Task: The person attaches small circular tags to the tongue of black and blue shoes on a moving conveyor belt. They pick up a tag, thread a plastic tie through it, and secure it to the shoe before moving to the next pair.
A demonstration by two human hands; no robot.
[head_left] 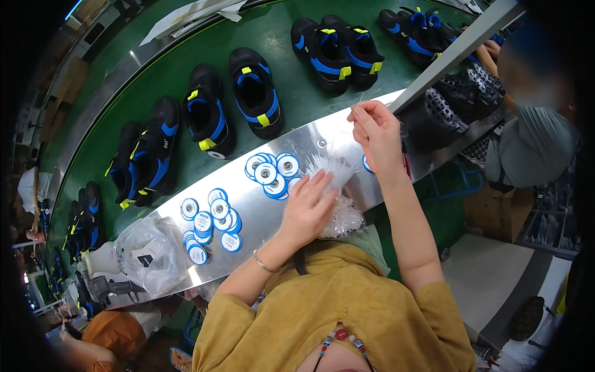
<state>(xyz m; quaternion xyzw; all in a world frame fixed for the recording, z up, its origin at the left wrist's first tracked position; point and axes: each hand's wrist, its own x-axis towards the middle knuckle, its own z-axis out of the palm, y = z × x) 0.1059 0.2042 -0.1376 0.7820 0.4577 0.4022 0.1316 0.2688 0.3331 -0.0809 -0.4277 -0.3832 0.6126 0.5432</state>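
My left hand (308,208) lies flat and open on the bundle of clear plastic ties (331,170) on the metal shelf (322,133). My right hand (376,133) pinches one tie, raised above. I'd pull it straight out, pressing the bundle firmly.

A loose bundle of thin clear plastic fasteners (331,170) lies fanned on the steel ledge beside round blue-rimmed tags (271,172).

bright overhead light | glare on steel shelf (322,139) | fisheye-bent, dark rim
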